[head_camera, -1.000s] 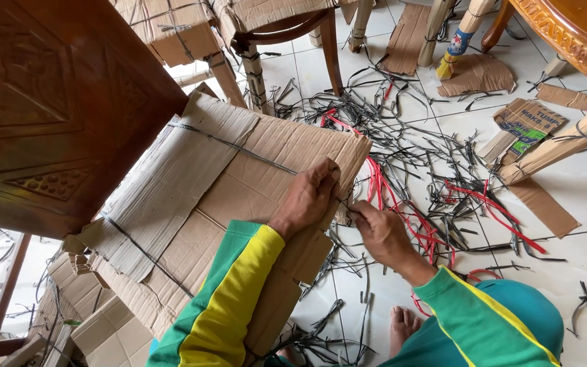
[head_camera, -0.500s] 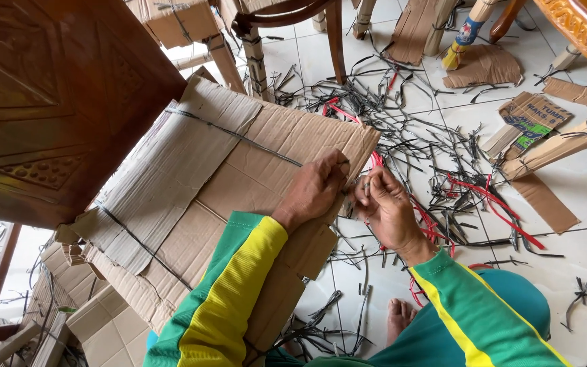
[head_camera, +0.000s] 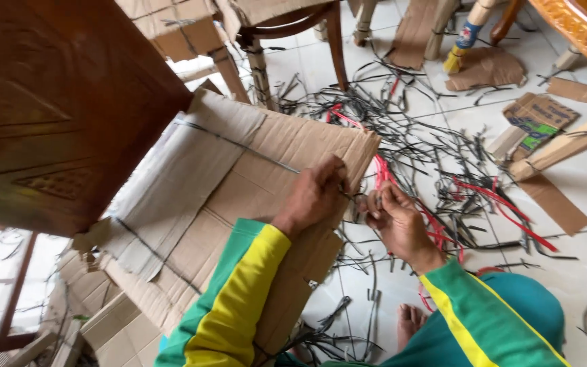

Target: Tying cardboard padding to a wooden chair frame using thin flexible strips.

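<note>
A big piece wrapped in brown cardboard (head_camera: 239,197) lies tilted in front of me, bound by thin black straps (head_camera: 239,145). My left hand (head_camera: 314,197) presses flat on the cardboard near its right edge. My right hand (head_camera: 395,221) is just off that edge, fingers pinched on a black strap end that runs to the cardboard. The two hands almost touch. Green sleeves with yellow stripes cover both forearms.
A dark carved wooden panel (head_camera: 56,102) fills the upper left. Cut black and red strap pieces (head_camera: 456,177) litter the white tiled floor on the right. Wrapped furniture legs (head_camera: 565,146) and cardboard scraps (head_camera: 484,68) lie beyond. My bare foot (head_camera: 412,323) shows below.
Both hands have shifted a little up along the cardboard's right edge and closer together; the right hand now pinches the strap at the edge.
</note>
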